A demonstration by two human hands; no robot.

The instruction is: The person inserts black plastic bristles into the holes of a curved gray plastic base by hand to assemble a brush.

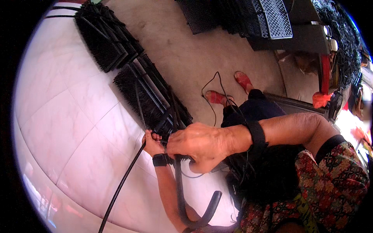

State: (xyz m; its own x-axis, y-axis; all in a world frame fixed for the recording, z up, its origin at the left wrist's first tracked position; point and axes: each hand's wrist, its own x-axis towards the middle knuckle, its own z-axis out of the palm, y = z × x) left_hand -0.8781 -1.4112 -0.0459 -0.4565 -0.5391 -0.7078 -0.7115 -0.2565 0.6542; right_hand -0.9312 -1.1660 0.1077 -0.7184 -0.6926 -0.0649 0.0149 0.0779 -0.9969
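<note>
My left hand point(153, 144), with a black watch on its wrist, is closed around a black strap point(123, 181) that runs to the lower left edge. Close beside it, my right hand point(200, 145) is curled shut, a black band around its wrist. What its fingers grip is hidden. A black hooked tube point(179, 190) comes out below the right hand and bends up at its end. Both hands are at the near end of a bundle of black bristly panels point(149, 93). A thin strap crosses that bundle toward my left hand.
Another bundle of black panels point(108, 39) lies farther up, bound with straps. White marble-like tiles point(77, 128) extend on the left. Stacked perforated panels point(274, 17) stand at the top right. On the concrete floor are red-sandalled feet point(243, 80) and a looped black cord point(215, 112).
</note>
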